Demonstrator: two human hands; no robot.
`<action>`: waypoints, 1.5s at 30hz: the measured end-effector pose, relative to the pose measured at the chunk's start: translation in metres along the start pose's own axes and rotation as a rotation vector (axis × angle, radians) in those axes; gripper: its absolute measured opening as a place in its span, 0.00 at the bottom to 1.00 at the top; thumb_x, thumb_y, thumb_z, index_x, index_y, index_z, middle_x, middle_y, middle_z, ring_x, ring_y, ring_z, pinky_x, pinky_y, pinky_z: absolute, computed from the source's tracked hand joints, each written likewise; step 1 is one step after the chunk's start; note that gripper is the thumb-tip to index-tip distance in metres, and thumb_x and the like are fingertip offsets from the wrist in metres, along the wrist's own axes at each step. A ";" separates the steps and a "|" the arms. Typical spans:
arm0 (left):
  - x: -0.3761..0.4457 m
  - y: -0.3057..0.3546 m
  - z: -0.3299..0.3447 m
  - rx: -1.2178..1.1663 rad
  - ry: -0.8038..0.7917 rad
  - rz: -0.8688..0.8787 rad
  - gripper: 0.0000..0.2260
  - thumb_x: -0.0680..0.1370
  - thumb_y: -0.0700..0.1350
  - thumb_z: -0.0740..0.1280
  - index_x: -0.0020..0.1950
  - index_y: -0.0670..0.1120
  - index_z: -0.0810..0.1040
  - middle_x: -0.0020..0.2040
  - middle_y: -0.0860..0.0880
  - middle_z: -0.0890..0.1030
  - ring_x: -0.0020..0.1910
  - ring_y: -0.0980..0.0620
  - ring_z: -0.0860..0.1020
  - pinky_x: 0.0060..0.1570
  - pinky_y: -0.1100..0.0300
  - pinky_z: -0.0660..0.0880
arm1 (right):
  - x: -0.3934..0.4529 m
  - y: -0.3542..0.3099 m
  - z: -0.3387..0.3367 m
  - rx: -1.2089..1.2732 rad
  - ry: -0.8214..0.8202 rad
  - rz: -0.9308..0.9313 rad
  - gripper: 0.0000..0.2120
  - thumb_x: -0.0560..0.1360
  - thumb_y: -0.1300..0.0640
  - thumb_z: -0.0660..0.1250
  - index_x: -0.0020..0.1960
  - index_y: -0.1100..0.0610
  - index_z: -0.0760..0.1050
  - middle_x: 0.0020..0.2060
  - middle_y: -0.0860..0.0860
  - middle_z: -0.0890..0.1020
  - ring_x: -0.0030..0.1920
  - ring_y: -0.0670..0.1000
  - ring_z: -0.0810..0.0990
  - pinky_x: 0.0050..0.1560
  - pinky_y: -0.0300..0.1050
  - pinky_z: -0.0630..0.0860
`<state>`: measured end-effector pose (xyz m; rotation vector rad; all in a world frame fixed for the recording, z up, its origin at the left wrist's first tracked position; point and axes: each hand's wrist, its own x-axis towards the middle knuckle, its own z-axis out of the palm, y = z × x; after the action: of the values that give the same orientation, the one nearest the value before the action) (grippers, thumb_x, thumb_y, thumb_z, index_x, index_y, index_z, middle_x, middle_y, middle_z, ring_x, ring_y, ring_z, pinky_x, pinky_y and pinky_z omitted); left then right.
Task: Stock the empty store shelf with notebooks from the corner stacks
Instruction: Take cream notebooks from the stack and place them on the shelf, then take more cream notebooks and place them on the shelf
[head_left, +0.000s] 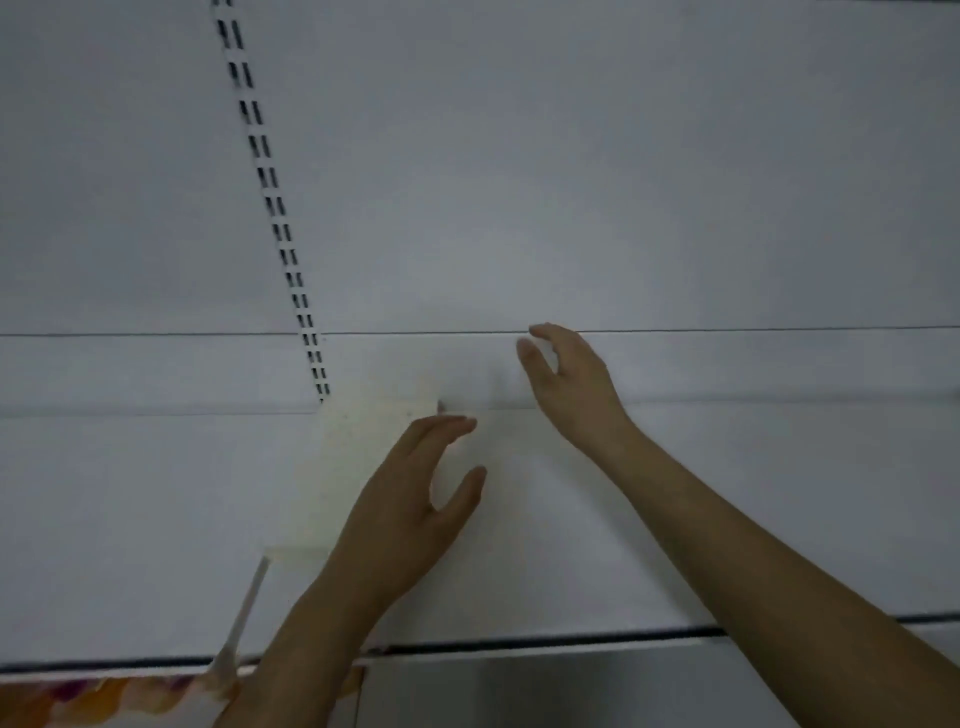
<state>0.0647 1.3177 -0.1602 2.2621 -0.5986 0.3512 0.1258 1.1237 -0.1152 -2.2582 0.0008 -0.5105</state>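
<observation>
A shop, judging by its fixtures: a white retail shelf (675, 519) meets a plain white back panel (571, 156). Left on that panel runs a slotted upright rail (280, 228) with paired bracket holes. Below the shelf's front edge, colourful printed goods (104, 699) show.

A white back panel (571, 182) is seen above the hands, split by a thin seam. A slotted upright (270, 192) is set up-left of them. Dim, even light is cast.
</observation>
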 end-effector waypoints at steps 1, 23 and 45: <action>0.013 0.019 0.020 -0.013 -0.054 0.052 0.19 0.79 0.57 0.63 0.69 0.58 0.70 0.64 0.64 0.71 0.59 0.71 0.69 0.60 0.69 0.70 | -0.002 0.005 -0.023 -0.005 0.049 0.001 0.23 0.81 0.45 0.57 0.70 0.57 0.69 0.69 0.51 0.72 0.70 0.50 0.68 0.71 0.44 0.61; 0.079 0.501 0.461 -0.212 -0.506 0.721 0.25 0.80 0.56 0.62 0.76 0.49 0.64 0.71 0.51 0.70 0.69 0.53 0.67 0.67 0.55 0.67 | -0.204 0.286 -0.618 -0.531 0.785 0.236 0.27 0.81 0.40 0.50 0.74 0.53 0.64 0.72 0.50 0.68 0.72 0.51 0.63 0.69 0.43 0.58; 0.190 0.715 0.764 -0.331 -0.610 0.782 0.25 0.81 0.56 0.60 0.76 0.51 0.62 0.73 0.51 0.68 0.70 0.53 0.65 0.69 0.56 0.66 | -0.149 0.514 -0.861 -0.712 0.831 0.362 0.25 0.82 0.42 0.51 0.74 0.52 0.63 0.71 0.49 0.68 0.70 0.47 0.63 0.65 0.36 0.54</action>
<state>-0.0932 0.2659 -0.1646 1.7106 -1.7246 -0.0897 -0.2389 0.1823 -0.0253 -2.4209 1.1405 -1.3579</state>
